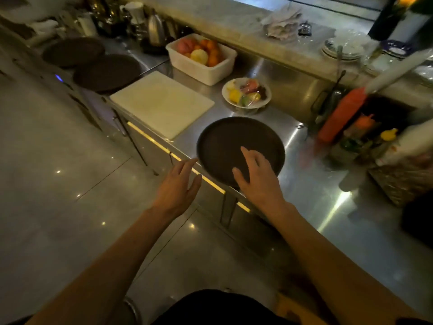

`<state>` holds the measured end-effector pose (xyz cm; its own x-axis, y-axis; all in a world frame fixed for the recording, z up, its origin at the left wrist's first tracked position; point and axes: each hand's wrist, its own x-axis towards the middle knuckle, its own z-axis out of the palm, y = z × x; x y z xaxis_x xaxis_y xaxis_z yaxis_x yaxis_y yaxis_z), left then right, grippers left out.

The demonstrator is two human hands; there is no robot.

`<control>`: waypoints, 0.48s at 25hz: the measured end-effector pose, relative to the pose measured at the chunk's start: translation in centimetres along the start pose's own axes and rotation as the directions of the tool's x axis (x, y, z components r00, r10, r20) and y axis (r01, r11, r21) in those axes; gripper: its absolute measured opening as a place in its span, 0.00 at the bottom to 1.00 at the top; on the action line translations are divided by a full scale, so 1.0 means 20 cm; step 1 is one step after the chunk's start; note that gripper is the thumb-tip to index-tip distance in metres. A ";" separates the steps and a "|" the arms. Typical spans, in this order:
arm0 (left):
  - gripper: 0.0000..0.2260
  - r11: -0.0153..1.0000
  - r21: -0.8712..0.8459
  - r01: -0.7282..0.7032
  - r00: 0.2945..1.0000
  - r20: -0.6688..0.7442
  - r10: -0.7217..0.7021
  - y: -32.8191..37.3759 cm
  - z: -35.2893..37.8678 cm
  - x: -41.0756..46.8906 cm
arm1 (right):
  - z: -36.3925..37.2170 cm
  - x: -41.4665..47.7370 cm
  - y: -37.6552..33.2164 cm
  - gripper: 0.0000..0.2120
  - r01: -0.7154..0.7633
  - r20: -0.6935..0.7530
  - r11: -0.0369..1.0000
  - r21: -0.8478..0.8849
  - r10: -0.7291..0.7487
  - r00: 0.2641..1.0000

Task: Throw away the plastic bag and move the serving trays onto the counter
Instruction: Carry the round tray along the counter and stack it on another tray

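We are reaching both hands toward the near round serving tray (236,146), which is lying flat on the steel worktop (311,195) with its near rim hanging slightly over the front edge. The tray is sitting just ahead of us and a little to the right, so our right hand (255,174) is the nearer one: it is hovering over the tray's near half with the fingers spread and slack, and whether the fingertips are touching the surface we cannot tell. Our left hand (178,186) is hanging open beside the tray's left rim, out past the worktop edge and above the floor, palm turned inward, gripping nothing. Being round, the tray is offering no long axis, so any grip is depending on the overhanging rim between our two hands. Two more dark trays (103,69) are resting farther along the worktop to the left, beyond the white cutting board (161,104), well apart from our hands. We are seeing no plastic bag that we can be sure of. We are judging that the tray is already resting on the counter.
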<state>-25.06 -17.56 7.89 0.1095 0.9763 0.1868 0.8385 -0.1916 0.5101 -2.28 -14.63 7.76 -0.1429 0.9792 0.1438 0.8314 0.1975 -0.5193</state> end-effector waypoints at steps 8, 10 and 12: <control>0.23 0.999 -0.034 0.010 0.983 0.184 -0.003 0.00 0.26 0.46 | -0.02 0.07 0.34 0.29 -0.298 -0.045 0.953 0.057 0.301 0.953; 0.23 0.997 -0.060 0.045 0.980 0.196 -0.033 -0.06 0.29 0.57 | 0.02 0.12 0.39 0.30 -0.363 -0.033 0.927 0.096 0.368 0.929; 0.23 0.995 -0.068 0.077 0.971 0.232 -0.059 -0.13 0.31 0.68 | 0.07 0.17 0.43 0.31 -0.438 -0.030 0.891 0.124 0.444 0.895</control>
<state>-22.45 -3.13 3.79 0.1802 0.9827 -0.0432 0.8062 -0.1224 0.5788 3.58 -9.60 2.52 0.2576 0.9632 -0.0770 0.7365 -0.2472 -0.6296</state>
